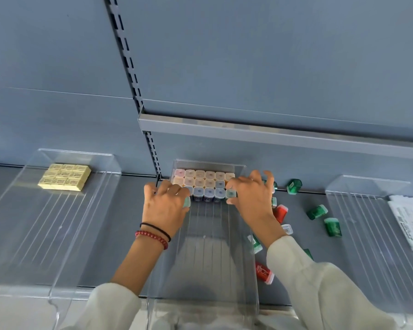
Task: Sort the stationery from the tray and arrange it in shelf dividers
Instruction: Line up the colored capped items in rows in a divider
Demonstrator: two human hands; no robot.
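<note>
**Front row closing from both ends**

The capped boxes [205,183] stand upright in rows at the back edge of the middle divider [208,248]. The right hand [250,198] pinches a green-capped box [231,194] narrowly between thumb and forefinger, at the front row's right end. The left hand [165,206] curls on a second green box [187,202] at the left end. I judge that both need only a push backward.

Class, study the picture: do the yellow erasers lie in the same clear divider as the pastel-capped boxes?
No, the yellow erasers lie in the left divider, while the pastel-capped boxes stand in the middle divider.
</note>
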